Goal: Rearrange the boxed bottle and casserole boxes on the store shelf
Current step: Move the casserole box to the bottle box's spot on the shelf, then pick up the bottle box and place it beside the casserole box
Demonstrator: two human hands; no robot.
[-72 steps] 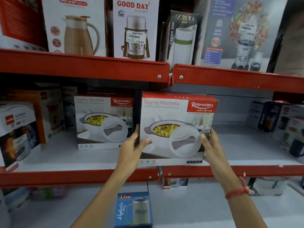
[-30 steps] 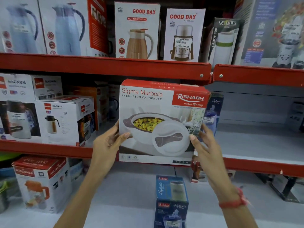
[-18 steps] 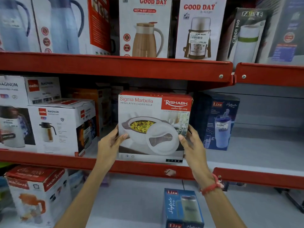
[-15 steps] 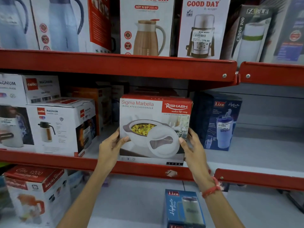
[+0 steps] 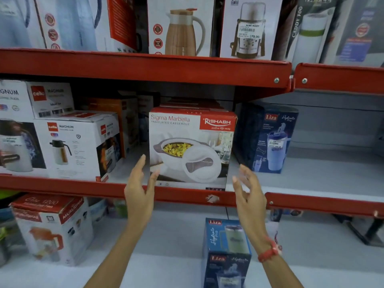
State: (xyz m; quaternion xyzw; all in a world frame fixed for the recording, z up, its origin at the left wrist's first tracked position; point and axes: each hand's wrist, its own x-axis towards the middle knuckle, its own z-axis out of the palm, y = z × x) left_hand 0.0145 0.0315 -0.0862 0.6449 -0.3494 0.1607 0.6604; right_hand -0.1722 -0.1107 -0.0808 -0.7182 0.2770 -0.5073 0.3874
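A white and red casserole box (image 5: 191, 146) stands upright at the front of the middle shelf (image 5: 324, 204). The red top of another casserole box (image 5: 193, 105) shows right behind it. A blue boxed bottle (image 5: 268, 138) stands just to its right on the same shelf. My left hand (image 5: 140, 189) hovers open beside the front box's lower left corner, fingers apart, just off the cardboard. My right hand (image 5: 248, 193) is open a little off the lower right corner, holding nothing.
White flask boxes (image 5: 76, 146) crowd the middle shelf's left part. Boxed jugs and flasks (image 5: 180, 28) line the top shelf. On the bottom shelf stand a second blue bottle box (image 5: 226, 252) below my right hand and a red-topped box (image 5: 52, 227) at the left. Bare shelf board stretches right of the blue boxed bottle.
Both hands carried the casserole box left along the shelf, set it down beside the blue boxed bottle, then let go and drew back slightly with the fingers apart.
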